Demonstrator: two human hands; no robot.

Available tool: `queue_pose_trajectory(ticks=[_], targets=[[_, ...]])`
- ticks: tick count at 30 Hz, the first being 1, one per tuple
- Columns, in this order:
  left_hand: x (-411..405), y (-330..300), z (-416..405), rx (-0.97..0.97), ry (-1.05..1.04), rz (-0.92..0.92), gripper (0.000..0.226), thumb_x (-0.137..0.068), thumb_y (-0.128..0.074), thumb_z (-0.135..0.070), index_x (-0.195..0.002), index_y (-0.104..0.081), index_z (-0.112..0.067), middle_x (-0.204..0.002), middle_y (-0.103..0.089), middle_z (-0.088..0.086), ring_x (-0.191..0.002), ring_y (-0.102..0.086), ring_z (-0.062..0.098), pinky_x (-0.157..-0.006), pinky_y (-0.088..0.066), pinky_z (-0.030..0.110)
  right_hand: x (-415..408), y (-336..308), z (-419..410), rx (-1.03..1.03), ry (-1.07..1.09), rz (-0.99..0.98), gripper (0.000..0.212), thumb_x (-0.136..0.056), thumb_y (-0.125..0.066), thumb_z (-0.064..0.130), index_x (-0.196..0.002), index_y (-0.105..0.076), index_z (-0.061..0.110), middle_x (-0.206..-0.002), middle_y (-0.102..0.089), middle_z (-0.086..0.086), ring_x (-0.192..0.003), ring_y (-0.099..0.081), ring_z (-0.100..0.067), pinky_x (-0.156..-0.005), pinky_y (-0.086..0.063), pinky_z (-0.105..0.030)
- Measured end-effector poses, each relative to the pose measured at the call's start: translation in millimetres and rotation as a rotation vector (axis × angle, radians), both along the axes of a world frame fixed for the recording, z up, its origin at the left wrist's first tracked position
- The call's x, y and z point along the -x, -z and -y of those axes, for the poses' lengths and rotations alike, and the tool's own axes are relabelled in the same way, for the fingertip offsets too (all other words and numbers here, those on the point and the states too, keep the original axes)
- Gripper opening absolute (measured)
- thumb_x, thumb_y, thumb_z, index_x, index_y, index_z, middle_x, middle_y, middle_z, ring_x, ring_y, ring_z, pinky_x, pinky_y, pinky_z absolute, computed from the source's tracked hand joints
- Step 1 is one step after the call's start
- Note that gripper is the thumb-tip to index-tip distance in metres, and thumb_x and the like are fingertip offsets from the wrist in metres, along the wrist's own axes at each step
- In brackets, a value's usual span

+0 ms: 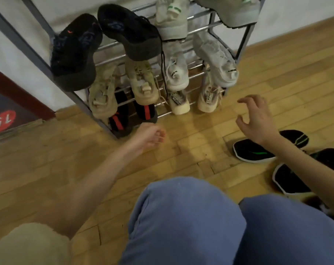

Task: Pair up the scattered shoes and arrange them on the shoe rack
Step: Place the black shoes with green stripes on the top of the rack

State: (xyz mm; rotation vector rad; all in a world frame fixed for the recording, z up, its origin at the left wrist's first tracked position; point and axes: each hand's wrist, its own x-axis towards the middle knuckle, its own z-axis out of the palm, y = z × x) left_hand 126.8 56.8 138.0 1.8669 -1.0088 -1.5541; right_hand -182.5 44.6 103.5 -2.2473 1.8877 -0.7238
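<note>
Wooden plank flooring (pixel 181 146) filled the lower view, with a pale wall behind a grey metal shoe rack (pixel 210 27) at twelve o'clock. Up on the rack sat two dark sneakers (pixel 76 52), heels outward, beside light grey sneakers with green marks (pixel 171 18). Lower bars carried beige sneakers (pixel 143 83), white sneakers (pixel 176 73) with small dark heel tabs whose lettering was too blurred to read, cream sneakers (pixel 178 103) and black shoes with red stripes (pixel 146 110) at the bottom. At three o'clock, black shoes with white soles and green stripes (pixel 254 152) lay scattered on the floor, off the rack. A red round sticker reading "15" (pixel 2 121) showed at nine o'clock. The left hand (pixel 149 135) hovered near the rack's foot, fingers loosely curled, holding nothing. The right hand (pixel 258 119) hung above the black shoes, fingers spread and bent, empty. Blue trousers (pixel 181 222) covered the knees at six o'clock
</note>
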Motion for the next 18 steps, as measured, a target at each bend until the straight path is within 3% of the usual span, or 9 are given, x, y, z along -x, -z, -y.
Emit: queue_pose_trajectory(ticks=[3, 6, 11, 18], targets=[[43, 8, 3, 0.003, 0.236, 0.018, 0.02, -0.093, -0.055, -0.011, -0.11, -0.059, 0.0, -0.087, -0.063, 0.01, -0.071, -0.061, 0.017, -0.065, -0.05, 0.026, 48, 22, -25, -0.282, 0.22, 0.012, 0.04, -0.089, -0.06, 0.012, -0.126, -0.049, 0.002, -0.132, -0.042, -0.022, -0.125, -0.037, -0.04, -0.103, -0.034, -0.045], [83, 21, 15, 0.025, 0.398, 0.031, 0.016, -0.094, -0.051, -0.009, -0.108, -0.057, -0.003, -0.08, -0.061, 0.006, -0.065, -0.059, 0.016, -0.06, -0.045, 0.025, 85, 40, -58, -0.433, 0.408, 0.055, 0.041, -0.09, -0.059, 0.014, -0.128, -0.049, 0.001, -0.133, -0.042, -0.024, -0.127, -0.034, -0.041, -0.102, -0.035, -0.046], [148, 49, 28, 0.009, 0.617, 0.091, 0.018, -0.093, -0.052, -0.012, -0.108, -0.056, -0.003, -0.08, -0.063, 0.005, -0.064, -0.06, 0.016, -0.06, -0.047, 0.026, 117, 70, -115, -0.514, 0.653, 0.117, 0.044, -0.088, -0.061, 0.017, -0.128, -0.048, 0.004, -0.133, -0.042, -0.023, -0.128, -0.033, -0.04, -0.104, -0.033, -0.047], [205, 94, 33, 0.029, 0.696, 0.15, 0.012, -0.091, -0.054, -0.015, -0.1, -0.059, -0.007, -0.085, -0.062, 0.008, -0.071, -0.059, 0.016, -0.059, -0.046, 0.026, 124, 104, -158, -0.523, 0.889, 0.213, 0.072, -0.086, -0.067, 0.029, -0.143, -0.029, 0.006, -0.149, -0.021, -0.023, -0.137, -0.023, -0.043, -0.112, -0.027, -0.05]])
